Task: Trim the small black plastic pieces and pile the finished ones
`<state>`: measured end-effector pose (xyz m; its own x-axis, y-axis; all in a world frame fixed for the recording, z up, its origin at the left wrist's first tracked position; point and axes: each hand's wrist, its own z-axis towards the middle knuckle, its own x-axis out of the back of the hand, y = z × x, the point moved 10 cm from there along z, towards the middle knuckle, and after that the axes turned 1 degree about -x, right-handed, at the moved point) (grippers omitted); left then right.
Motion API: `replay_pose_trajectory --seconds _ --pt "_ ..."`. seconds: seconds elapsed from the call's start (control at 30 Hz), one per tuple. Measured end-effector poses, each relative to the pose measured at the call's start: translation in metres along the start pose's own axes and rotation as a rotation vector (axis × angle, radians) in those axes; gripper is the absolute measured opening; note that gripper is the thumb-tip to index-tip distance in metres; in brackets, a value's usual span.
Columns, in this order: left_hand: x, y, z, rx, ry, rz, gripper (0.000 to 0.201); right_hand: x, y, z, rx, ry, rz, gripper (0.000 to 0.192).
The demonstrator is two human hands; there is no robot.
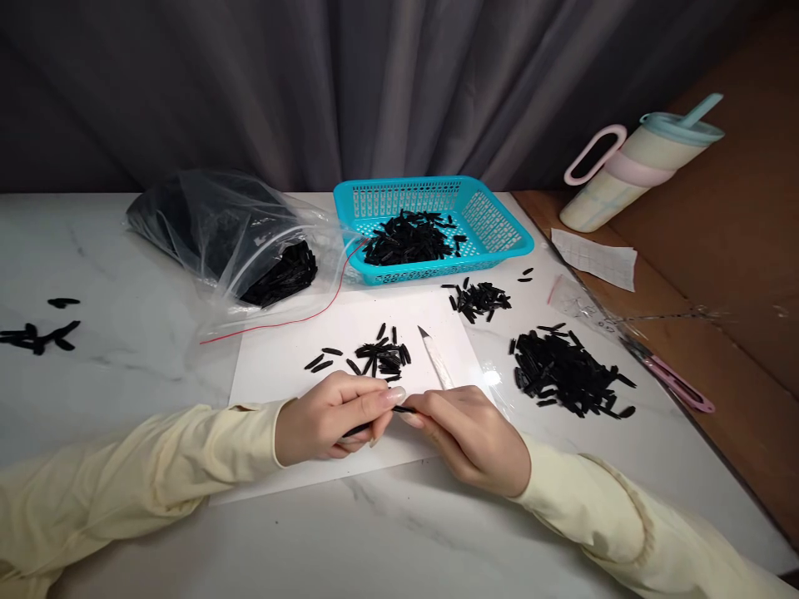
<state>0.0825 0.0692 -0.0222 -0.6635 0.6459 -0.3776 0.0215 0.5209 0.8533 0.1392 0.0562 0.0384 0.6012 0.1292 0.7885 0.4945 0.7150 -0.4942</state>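
Observation:
My left hand (330,416) pinches a thin black plastic piece (357,430) over a white sheet (275,366). My right hand (468,433) meets it fingertip to fingertip and holds a white craft knife (435,359), whose blade points away from me. A small heap of black pieces (380,358) lies on the sheet just beyond my hands. Both arms wear pale yellow sleeves.
A larger pile of black pieces (565,374) lies to the right, a smaller one (478,299) near a turquoise basket (499,225) holding more. A clear bag (218,233) of pieces lies back left. A tumbler (630,170), paper slip (596,258) and pink snips (677,387) are at the right.

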Motion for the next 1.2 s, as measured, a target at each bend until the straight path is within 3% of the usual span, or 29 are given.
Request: replay_pose_trajectory --seconds 0.27,0.8,1.2 --pt "0.002 -0.001 0.002 -0.017 -0.010 0.018 0.043 0.009 -0.001 0.002 -0.003 0.082 -0.006 0.017" --pt "0.004 -0.004 0.002 0.007 -0.005 0.058 0.045 0.009 -0.007 0.001 0.081 0.114 -0.125 0.026" --pt "0.003 0.009 -0.002 -0.055 0.076 0.213 0.043 0.009 -0.008 0.002 0.083 0.112 -0.144 0.031"
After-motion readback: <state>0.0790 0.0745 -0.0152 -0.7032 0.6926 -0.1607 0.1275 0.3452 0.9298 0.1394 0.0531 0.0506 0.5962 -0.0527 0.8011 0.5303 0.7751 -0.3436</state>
